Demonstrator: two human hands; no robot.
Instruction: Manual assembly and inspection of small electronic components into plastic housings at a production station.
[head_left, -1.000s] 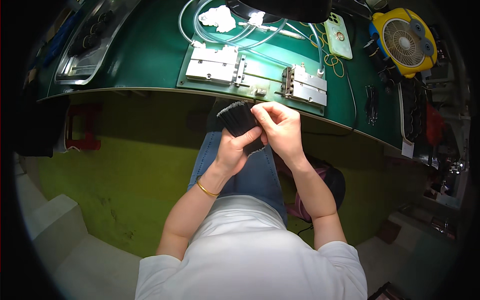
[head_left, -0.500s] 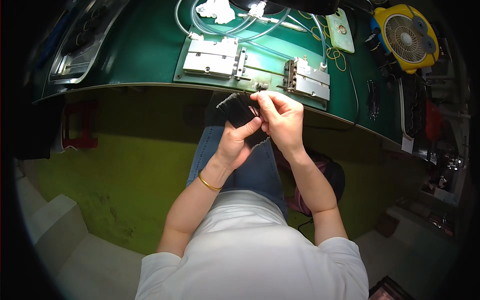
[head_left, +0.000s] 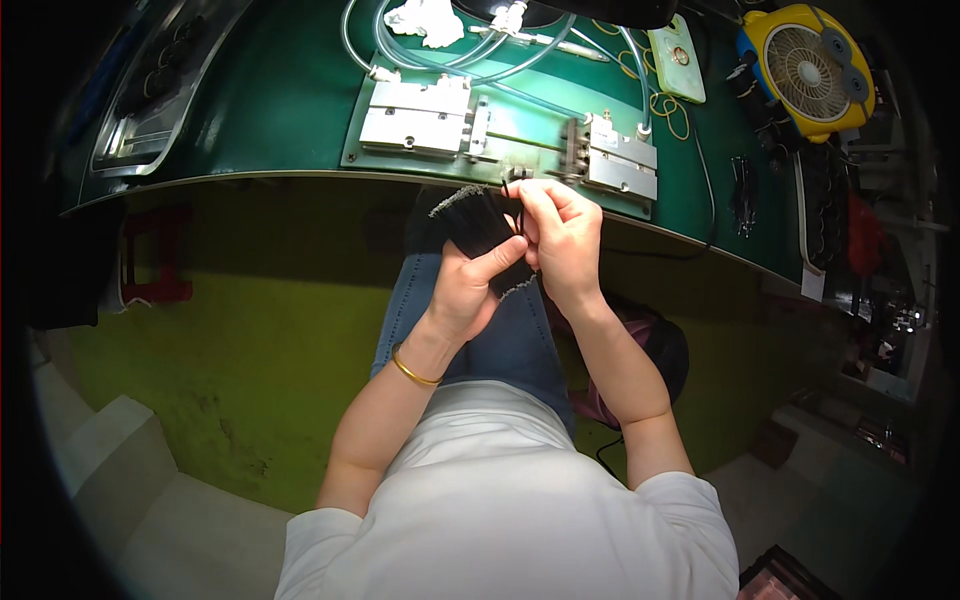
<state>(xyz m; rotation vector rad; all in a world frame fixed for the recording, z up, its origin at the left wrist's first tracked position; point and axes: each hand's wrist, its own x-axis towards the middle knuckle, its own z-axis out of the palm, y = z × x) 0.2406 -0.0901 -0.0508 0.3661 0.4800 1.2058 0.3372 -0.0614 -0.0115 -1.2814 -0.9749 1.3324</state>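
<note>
My left hand [head_left: 467, 285] is closed round a bundle of short, thin black wires [head_left: 470, 218] with greyish tips, held above my lap. Its thumb presses across them near the middle. Close beside it, my right hand [head_left: 563, 235] pinches a single black wire [head_left: 521, 212] between thumb and forefinger at the bundle's right side. Just beyond my fingers, at the bench edge, lies a green-lit metal plate [head_left: 420, 164] carrying two silver pneumatic slides: the left slide [head_left: 412, 118] and the right slide [head_left: 622, 163]. A small metal post [head_left: 517, 172] stands between them near the front edge.
Clear air hoses [head_left: 480, 76] loop behind the slides. On the green bench [head_left: 270, 100] are a crumpled white tissue [head_left: 425, 22], a pale green phone [head_left: 677, 60], a yellow-blue fan [head_left: 808, 72] and loose black wires [head_left: 741, 200]. A metal tray [head_left: 150, 110] sits far left.
The right slide's dark front jaw is now blurred and sits slightly farther left. The single wire stands more clearly apart from the bundle at my right fingertips. My left hand keeps its hold.
</note>
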